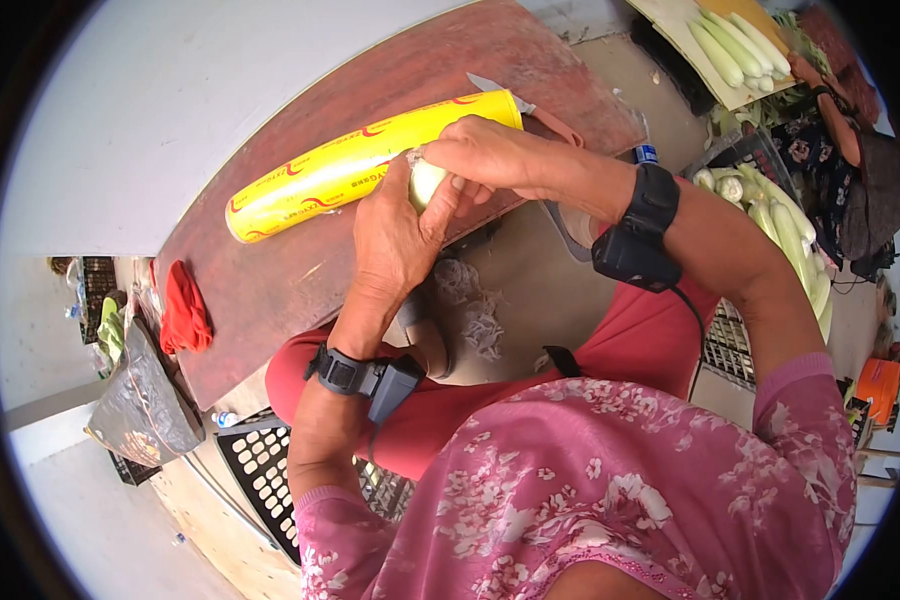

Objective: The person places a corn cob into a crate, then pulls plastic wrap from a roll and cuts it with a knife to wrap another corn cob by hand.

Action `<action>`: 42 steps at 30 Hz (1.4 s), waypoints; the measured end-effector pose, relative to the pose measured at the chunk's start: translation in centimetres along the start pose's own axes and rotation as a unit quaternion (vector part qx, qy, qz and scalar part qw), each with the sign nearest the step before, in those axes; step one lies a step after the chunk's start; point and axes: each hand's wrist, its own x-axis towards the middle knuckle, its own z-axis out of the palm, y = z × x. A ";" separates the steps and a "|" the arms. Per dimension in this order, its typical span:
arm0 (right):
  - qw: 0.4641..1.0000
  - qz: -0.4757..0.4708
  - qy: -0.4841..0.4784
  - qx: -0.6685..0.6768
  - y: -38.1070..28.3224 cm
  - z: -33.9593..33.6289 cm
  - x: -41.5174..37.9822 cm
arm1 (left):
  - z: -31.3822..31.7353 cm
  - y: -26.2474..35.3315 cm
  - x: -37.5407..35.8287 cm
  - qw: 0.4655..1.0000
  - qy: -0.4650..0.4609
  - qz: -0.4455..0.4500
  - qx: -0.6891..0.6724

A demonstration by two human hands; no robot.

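Between my two hands, just in front of a long yellow roll point(310, 172), is a pale green-white vegetable point(427, 184), seen only at its end. My left hand point(398, 222) is wrapped round it, thumb along its side. The fingers of my right hand point(485, 160) pinch at its upper end, where a bit of clear film seems to show. The roll lies across the reddish table point(260, 310). Beyond the roll's right end lies a knife point(555, 124) with a pinkish handle, partly hidden by the roll.
Crates of long pale vegetables point(785, 235) stand at the right, near another person point(835, 135). More vegetables point(735, 48) lie on a board at the upper right. A red cloth point(185, 308) sits at the table's left edge. A black crate point(260, 475) is below.
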 end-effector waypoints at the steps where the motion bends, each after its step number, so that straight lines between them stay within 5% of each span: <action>1: 1.000 0.003 -0.008 0.006 0.0 0.0 0.0 | 0.0 0.0 0.0 1.000 -0.003 0.000 -0.002; 8: 0.999 0.030 -0.001 -0.020 -1.6 -0.9 -0.7 | 0.4 -0.8 0.0 0.996 0.017 0.007 -0.087; 11: 0.969 -0.128 0.119 -0.174 -0.7 -1.6 0.4 | 0.2 -0.6 -0.1 0.996 0.018 0.000 -0.083; 14: 0.971 -0.193 0.046 -0.136 -0.9 -2.3 0.3 | -0.1 -0.2 -0.1 0.997 0.001 -0.016 -0.078; 20: 0.924 -0.289 0.059 -0.242 -1.2 -1.4 -0.3 | 0.1 -0.4 -0.2 0.999 -0.008 -0.009 -0.048; 29: 0.957 -0.230 0.059 -0.165 -1.1 -1.4 0.4 | 0.5 -0.1 -0.2 0.998 -0.019 -0.011 -0.059; 42: 0.943 -0.299 0.020 -0.144 -1.9 -1.9 -0.5 | -0.2 0.3 0.0 0.987 -0.030 -0.033 -0.153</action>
